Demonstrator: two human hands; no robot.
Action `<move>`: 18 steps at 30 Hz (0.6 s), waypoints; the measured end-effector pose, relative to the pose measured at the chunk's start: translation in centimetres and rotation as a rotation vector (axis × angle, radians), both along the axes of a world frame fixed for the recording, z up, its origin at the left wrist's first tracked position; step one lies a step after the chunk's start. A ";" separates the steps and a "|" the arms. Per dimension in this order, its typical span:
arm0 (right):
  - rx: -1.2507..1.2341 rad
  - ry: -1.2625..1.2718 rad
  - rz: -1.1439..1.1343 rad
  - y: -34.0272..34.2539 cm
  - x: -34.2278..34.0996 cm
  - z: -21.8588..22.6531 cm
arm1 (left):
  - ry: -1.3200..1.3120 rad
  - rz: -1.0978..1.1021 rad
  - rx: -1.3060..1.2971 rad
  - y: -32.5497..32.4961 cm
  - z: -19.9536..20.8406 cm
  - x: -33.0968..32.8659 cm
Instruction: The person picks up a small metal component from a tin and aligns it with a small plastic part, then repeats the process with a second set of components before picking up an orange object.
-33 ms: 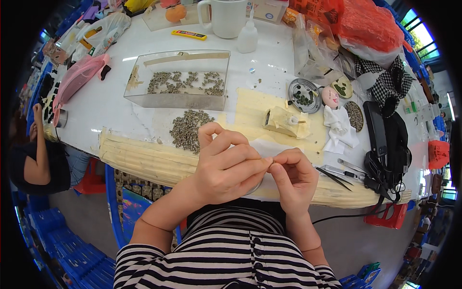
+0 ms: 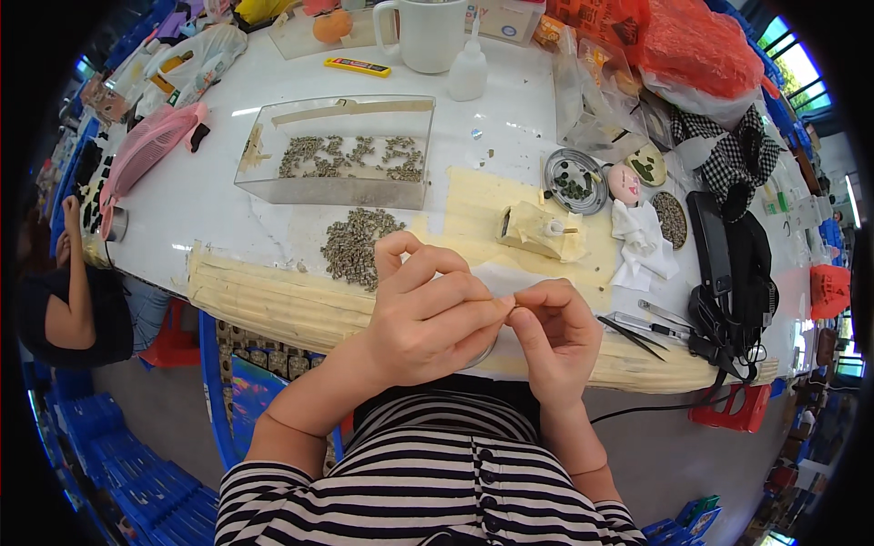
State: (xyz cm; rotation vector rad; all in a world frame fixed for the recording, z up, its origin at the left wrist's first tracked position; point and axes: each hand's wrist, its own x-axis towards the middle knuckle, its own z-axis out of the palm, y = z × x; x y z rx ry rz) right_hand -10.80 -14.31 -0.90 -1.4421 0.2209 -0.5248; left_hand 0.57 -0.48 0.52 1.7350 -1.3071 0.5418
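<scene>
Over the table's front edge, my left hand [image 2: 428, 314] and my right hand [image 2: 557, 337] meet at the fingertips, both pinched closed. Between them is a tiny dark piece, mostly hidden by the fingers and too small to name. Just beyond my left hand lies a loose pile of small grey-brown pieces [image 2: 353, 244]. Past that pile, a clear plastic box [image 2: 337, 189] contains more such pieces in clumps. A small block wrapped in yellowish tape [image 2: 528, 227], with a white peg on it, sits beyond my right hand.
Tweezers [image 2: 642, 338] and slim metal tools lie right of my hands, near a black corded device [image 2: 715, 246]. Small round dishes [image 2: 575, 182] and crumpled white tissue [image 2: 642, 241] are beyond them. A white pitcher [image 2: 432, 36] and squeeze bottle [image 2: 469, 73] stand at the back. Another person [image 2: 73, 300] sits left.
</scene>
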 end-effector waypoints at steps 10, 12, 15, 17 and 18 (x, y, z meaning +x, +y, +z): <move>0.010 -0.055 0.019 -0.5 -0.2 -0.4 | 0.180 -0.006 0.260 2.9 1.9 0.1; 0.025 -0.040 0.013 -0.3 -0.2 -0.1 | 0.186 0.013 0.267 3.1 1.8 0.2; -0.036 -0.010 0.014 -0.4 -0.2 0.2 | 0.213 0.013 0.235 3.0 1.9 0.2; -0.117 0.009 0.043 -0.5 -0.1 0.2 | 0.213 0.028 0.210 2.9 2.0 0.0; -0.184 -0.012 0.051 -0.5 0.0 0.3 | 0.213 0.033 0.196 2.8 2.0 -0.1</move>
